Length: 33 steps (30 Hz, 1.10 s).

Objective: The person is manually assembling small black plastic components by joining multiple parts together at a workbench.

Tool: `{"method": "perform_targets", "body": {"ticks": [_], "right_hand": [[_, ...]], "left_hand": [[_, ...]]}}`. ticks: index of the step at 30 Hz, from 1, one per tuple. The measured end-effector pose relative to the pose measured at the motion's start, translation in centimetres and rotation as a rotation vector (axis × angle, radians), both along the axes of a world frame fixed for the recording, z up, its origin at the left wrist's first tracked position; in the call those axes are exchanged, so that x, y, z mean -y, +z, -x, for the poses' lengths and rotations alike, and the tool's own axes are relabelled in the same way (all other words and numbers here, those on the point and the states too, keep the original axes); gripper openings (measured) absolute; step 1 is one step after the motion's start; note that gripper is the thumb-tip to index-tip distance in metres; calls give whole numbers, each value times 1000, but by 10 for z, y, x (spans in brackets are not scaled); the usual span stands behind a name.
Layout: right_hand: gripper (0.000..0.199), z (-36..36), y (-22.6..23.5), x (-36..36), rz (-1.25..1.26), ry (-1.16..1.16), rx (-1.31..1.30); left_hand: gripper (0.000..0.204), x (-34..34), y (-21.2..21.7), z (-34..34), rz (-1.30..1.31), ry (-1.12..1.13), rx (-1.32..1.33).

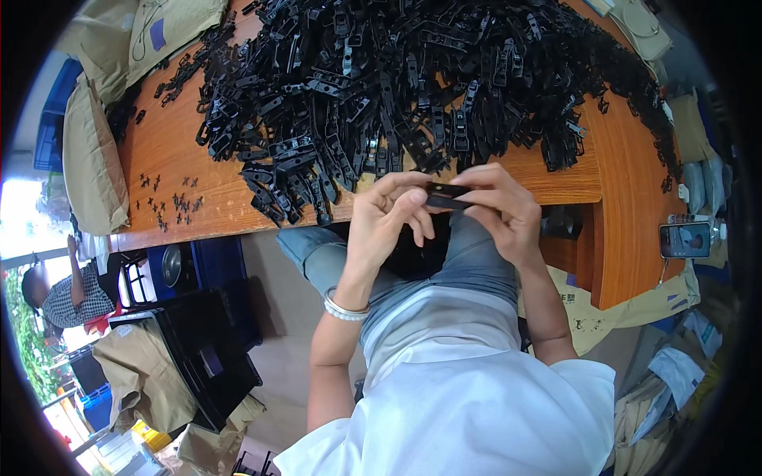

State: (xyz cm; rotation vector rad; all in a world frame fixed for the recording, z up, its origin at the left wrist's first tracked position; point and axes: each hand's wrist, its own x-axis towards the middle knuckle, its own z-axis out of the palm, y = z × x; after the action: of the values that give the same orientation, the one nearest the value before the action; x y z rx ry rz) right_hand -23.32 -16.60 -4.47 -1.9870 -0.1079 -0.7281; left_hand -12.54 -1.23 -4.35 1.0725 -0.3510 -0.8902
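Note:
Between my two hands, just past the table's near edge, is a small black plastic part (446, 196), elongated and slightly blurred. My left hand (390, 208) pinches its left end between thumb and index finger, the other fingers curled loosely. Round the left wrist is a pale bead bracelet (346, 308). My right hand (505, 208) grips the part's right end with thumb and fingers. Right beyond both hands, a large heap of similar black plastic parts (349, 95) covers much of the wooden table (171, 119).
Small dark cross-shaped pieces (178, 202) lie scattered at the table's left. A brown paper sack (94, 159) stands at the left edge. A phone (685, 240) with a lit screen is at the right. Black crates (190, 357) stand lower left; another person (67, 297) is beyond.

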Motion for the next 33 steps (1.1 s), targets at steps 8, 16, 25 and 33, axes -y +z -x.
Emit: {"method": "perform_targets", "body": {"ticks": [8, 16, 25, 33], "right_hand": [[27, 22, -28, -17, -635, -291, -53], [23, 15, -21, -30, -731, -199, -199], [14, 9, -12, -40, -445, -391, -224], [17, 13, -15, -40, -533, -198, -273]], "left_hand": [[9, 13, -34, 11, -683, 318, 1343], [13, 5, -10, 10, -183, 220, 209], [36, -2, -9, 12, -277, 5, 11], [18, 3, -5, 21, -242, 18, 106]]}}
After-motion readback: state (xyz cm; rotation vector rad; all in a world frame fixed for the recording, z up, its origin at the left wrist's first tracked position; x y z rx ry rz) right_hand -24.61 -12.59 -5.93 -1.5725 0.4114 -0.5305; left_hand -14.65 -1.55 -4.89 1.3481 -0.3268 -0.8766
